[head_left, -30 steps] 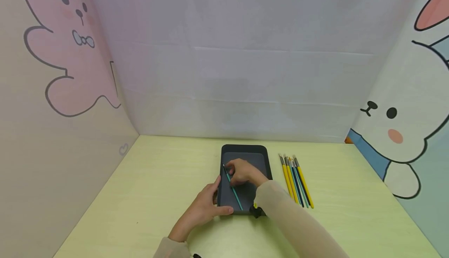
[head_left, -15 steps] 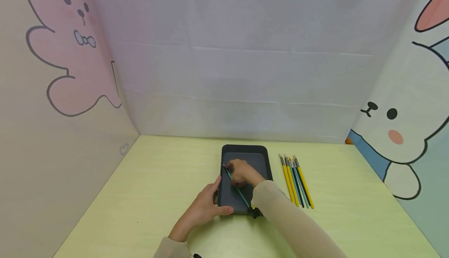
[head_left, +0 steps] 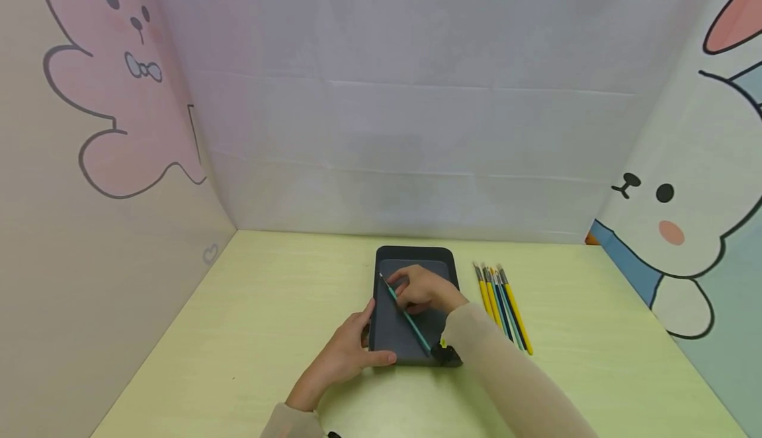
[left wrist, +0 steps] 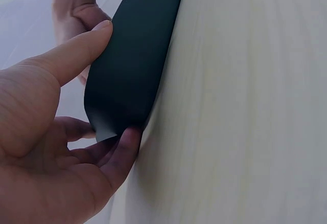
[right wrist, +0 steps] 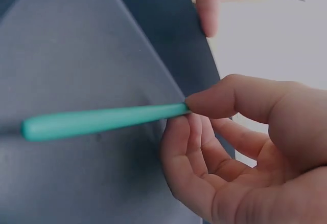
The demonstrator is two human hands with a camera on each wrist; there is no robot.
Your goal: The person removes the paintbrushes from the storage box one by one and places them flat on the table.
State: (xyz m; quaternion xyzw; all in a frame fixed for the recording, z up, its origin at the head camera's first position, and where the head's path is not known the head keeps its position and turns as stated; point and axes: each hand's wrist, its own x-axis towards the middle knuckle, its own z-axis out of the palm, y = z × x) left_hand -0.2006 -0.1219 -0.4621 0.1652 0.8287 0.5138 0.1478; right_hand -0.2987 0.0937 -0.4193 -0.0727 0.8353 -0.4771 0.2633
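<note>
A dark grey rectangular tray (head_left: 413,251) lies on the table. My left hand (head_left: 345,349) grips its near left corner; in the left wrist view the thumb rests on the rim of the tray (left wrist: 135,55) and the fingertips curl against its outer side. Over the tray floor, my right hand (head_left: 427,290) pinches a thin teal paintbrush (head_left: 417,332) between thumb and fingers. The brush slants, bristle end toward the far left wall of the tray, handle end toward me. In the right wrist view the thick handle end of the paintbrush (right wrist: 102,120) sticks out past the fingers.
Right of the tray, several paintbrushes (head_left: 505,306) with yellow, dark and teal handles lie side by side on the pale yellow table (head_left: 286,292). A white sheet (head_left: 393,127) hangs behind, and printed cartoon panels stand on both sides.
The handle end of the teal paintbrush has swung to the right from near the middle of the tray. My right hand has shifted slightly right and away from me; the left hand stays put.
</note>
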